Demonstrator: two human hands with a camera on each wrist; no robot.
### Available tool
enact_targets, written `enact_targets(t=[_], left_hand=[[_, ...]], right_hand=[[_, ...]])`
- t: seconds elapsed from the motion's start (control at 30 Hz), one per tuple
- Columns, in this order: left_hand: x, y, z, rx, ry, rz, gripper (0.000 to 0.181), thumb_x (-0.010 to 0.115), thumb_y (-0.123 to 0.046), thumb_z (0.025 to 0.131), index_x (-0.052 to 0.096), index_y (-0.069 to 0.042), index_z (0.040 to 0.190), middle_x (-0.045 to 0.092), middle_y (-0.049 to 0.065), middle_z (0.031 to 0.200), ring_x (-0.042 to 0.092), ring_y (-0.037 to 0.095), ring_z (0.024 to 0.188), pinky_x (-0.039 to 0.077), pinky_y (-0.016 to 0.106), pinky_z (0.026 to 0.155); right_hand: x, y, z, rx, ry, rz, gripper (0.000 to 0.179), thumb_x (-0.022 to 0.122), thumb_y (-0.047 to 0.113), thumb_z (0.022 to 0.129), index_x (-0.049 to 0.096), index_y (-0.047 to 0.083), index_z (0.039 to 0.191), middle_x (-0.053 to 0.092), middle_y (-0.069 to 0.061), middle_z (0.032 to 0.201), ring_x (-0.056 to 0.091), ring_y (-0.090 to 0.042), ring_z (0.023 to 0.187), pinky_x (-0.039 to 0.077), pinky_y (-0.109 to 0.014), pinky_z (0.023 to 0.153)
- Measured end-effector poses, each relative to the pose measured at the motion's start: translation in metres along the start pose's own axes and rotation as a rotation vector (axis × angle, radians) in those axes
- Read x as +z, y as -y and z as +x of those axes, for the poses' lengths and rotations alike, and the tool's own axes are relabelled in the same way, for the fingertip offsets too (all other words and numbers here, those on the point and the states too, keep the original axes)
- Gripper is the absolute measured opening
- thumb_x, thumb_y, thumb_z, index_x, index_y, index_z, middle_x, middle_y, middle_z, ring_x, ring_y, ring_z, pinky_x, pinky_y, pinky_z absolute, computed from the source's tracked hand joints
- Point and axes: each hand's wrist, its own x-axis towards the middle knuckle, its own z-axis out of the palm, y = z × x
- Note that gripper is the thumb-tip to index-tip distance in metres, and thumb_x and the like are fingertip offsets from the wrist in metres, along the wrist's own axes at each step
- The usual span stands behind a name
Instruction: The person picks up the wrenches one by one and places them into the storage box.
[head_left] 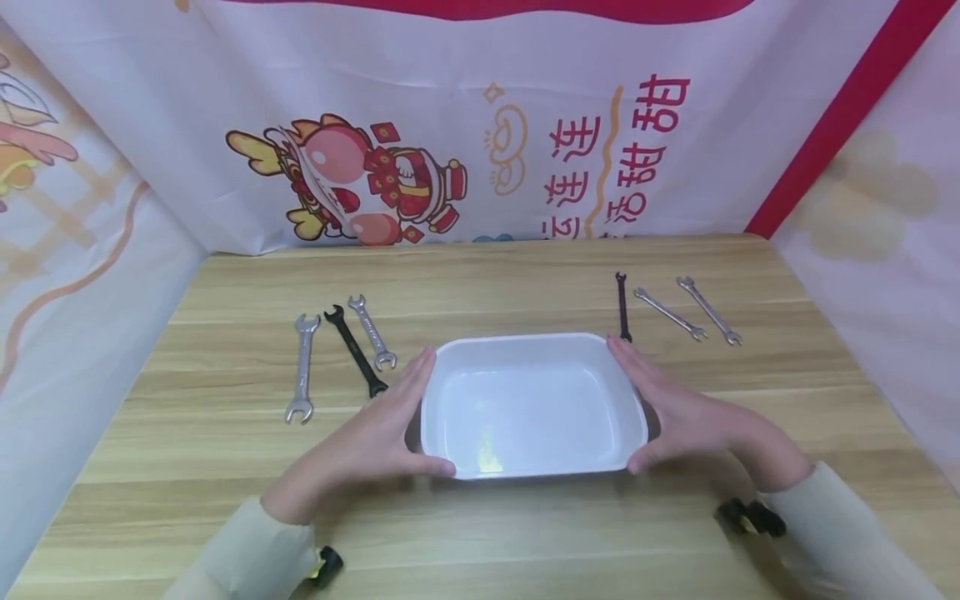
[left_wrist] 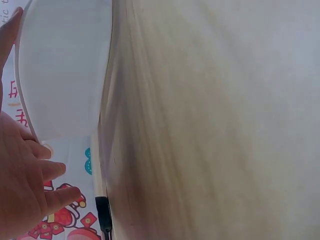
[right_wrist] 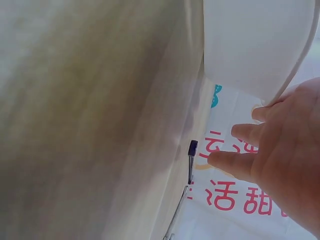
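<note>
A white rectangular plastic tub (head_left: 534, 417), deep-sided with rounded corners, sits between both hands near the middle of the table. At its left end, my left hand (head_left: 386, 433) holds the rim, thumb at the near corner and fingers along the far corner. My right hand (head_left: 686, 417) grips the opposite end the same way. The left wrist view shows the tub's side wall (left_wrist: 65, 70) beside the left hand (left_wrist: 25, 185), with some fingers spread off it. In the right wrist view, the right hand (right_wrist: 290, 150) meets the rim from below. Whether the tub touches the table is unclear.
Left of the tub lie a large silver wrench (head_left: 303, 367), a black wrench (head_left: 356, 350) and a smaller silver wrench (head_left: 372, 332). Behind it to the right are a dark wrench (head_left: 622, 304) and two thin silver wrenches (head_left: 670, 313). Printed cloth (head_left: 480, 125) hangs behind the wooden table (head_left: 525, 542).
</note>
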Motion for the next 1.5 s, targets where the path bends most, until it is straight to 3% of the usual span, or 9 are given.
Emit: enact_targets(t=[0.23, 0.53, 0.83, 1.1, 1.33, 1.5], left_hand=[[-0.006, 0.006, 0.008, -0.04, 0.014, -0.031, 0.135, 0.081, -0.068, 0.065, -0.009, -0.03, 0.159, -0.008, -0.006, 0.168, 0.004, 0.024, 0.156, 0.023, 0.056, 0.12], [-0.013, 0.017, 0.023, -0.015, 0.015, -0.014, 0.135, 0.082, -0.066, 0.067, -0.009, -0.028, 0.159, -0.007, -0.003, 0.169, 0.004, 0.025, 0.156, 0.022, 0.058, 0.12], [-0.019, 0.021, 0.032, -0.025, 0.02, -0.02, 0.134, 0.082, -0.063, 0.068, -0.008, -0.025, 0.16, -0.005, 0.0, 0.169, 0.004, 0.027, 0.157, 0.021, 0.063, 0.118], [-0.026, 0.023, 0.043, -0.024, 0.036, 0.0, 0.134, 0.082, -0.063, 0.068, -0.01, -0.027, 0.159, -0.009, -0.005, 0.168, 0.0, 0.024, 0.157, 0.019, 0.058, 0.121], [-0.029, 0.025, 0.051, -0.056, 0.052, 0.004, 0.135, 0.081, -0.066, 0.068, -0.011, -0.028, 0.159, -0.012, -0.008, 0.167, -0.004, 0.02, 0.156, 0.016, 0.054, 0.123], [-0.031, 0.026, 0.054, -0.083, 0.055, 0.025, 0.133, 0.078, -0.069, 0.068, -0.011, -0.03, 0.159, -0.012, -0.009, 0.167, -0.005, 0.02, 0.157, 0.013, 0.06, 0.122]], right_hand=[[-0.005, -0.002, 0.014, 0.025, 0.025, 0.036, 0.14, 0.091, 0.04, 0.064, -0.012, 0.03, 0.159, -0.009, -0.012, 0.168, 0.0, -0.042, 0.154, 0.026, -0.07, 0.112], [-0.013, -0.01, 0.028, 0.014, 0.03, 0.054, 0.14, 0.091, 0.035, 0.067, -0.014, 0.026, 0.159, -0.013, -0.011, 0.168, -0.002, -0.044, 0.153, 0.021, -0.072, 0.113], [-0.017, -0.014, 0.04, -0.016, 0.019, 0.062, 0.139, 0.092, 0.031, 0.066, -0.009, 0.015, 0.16, -0.011, -0.015, 0.168, -0.001, -0.044, 0.153, 0.018, -0.073, 0.114], [-0.021, -0.022, 0.048, 0.004, 0.016, 0.071, 0.139, 0.091, 0.03, 0.067, -0.012, 0.025, 0.159, -0.012, -0.013, 0.168, -0.003, -0.043, 0.153, 0.015, -0.074, 0.114], [-0.026, -0.022, 0.053, 0.036, 0.033, 0.069, 0.138, 0.09, 0.032, 0.069, -0.014, 0.025, 0.159, -0.014, -0.011, 0.168, -0.005, -0.042, 0.154, 0.012, -0.071, 0.116], [-0.029, -0.022, 0.057, 0.045, 0.033, 0.08, 0.138, 0.09, 0.031, 0.069, -0.015, 0.024, 0.159, -0.013, -0.013, 0.168, -0.004, -0.042, 0.154, 0.011, -0.071, 0.117]])
